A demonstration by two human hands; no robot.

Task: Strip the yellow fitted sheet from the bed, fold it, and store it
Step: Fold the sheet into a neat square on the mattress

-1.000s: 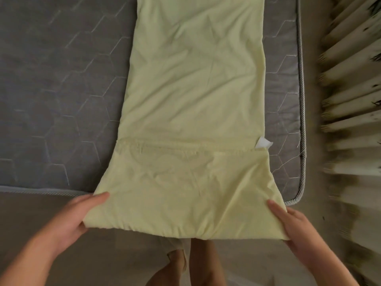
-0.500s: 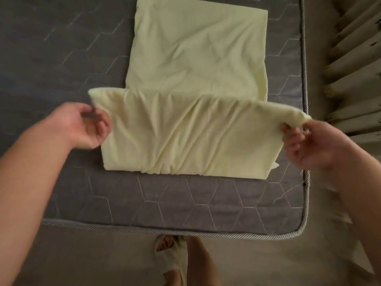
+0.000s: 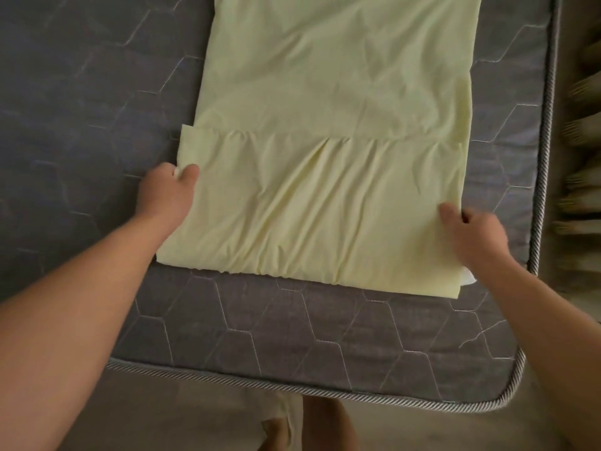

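Yellow fitted sheet (image 3: 328, 151) lies as a long folded strip on the bare grey quilted mattress (image 3: 292, 340), running from centre toward 12 o'clock and out of view; its near end is doubled back over itself, the flap's free edge crossing the strip at mid-frame, the fold line toward 6 o'clock, short of the mattress's corded edge; flap wrinkled, with creases fanning down from the middle. Left hand (image 3: 166, 193) at 9 o'clock pinches the flap's left edge, thumb on top, fingers curled under. Right hand (image 3: 471, 234) at 3 o'clock grips the flap's right edge likewise. A small white tag (image 3: 565, 279) peeks out below the right wrist at the sheet's near right corner.
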